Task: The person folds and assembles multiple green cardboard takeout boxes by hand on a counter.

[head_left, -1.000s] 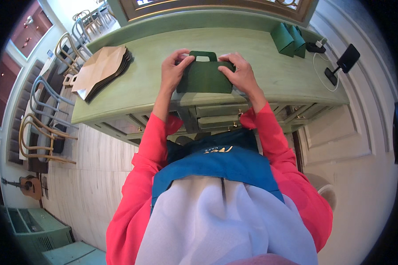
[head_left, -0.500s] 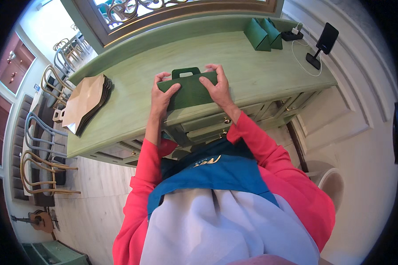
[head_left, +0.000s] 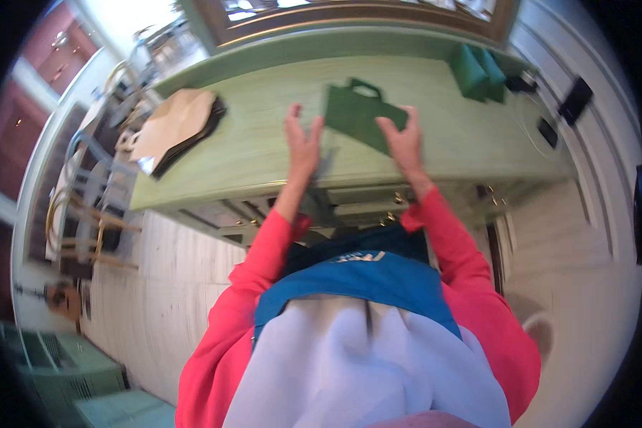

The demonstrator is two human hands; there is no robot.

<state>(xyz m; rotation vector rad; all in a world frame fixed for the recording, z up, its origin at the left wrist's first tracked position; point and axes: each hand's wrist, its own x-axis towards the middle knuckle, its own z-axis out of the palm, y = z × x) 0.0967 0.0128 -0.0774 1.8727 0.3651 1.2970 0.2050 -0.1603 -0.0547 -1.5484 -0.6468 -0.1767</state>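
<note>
My right hand grips a dark green carton by its right side, thumb across the face turned toward me. A cut-out handle stands up from the carton's far edge, and the whole piece is tilted, its right end nearer to me. Just left of the carton, apart from it, my left hand is held over the counter with thumb and fingers spread and nothing in it. Both hands are slightly blurred.
The pale green counter has a stack of brown paper bags at its left end. At the far right stand green folded cartons, with a phone on a stand and a white cable beside them. Drawers with knobs run along the front.
My left hand has let go of the carton and moved away from it. The carton, now in my right hand alone, has turned and tilted. The view has shifted.
</note>
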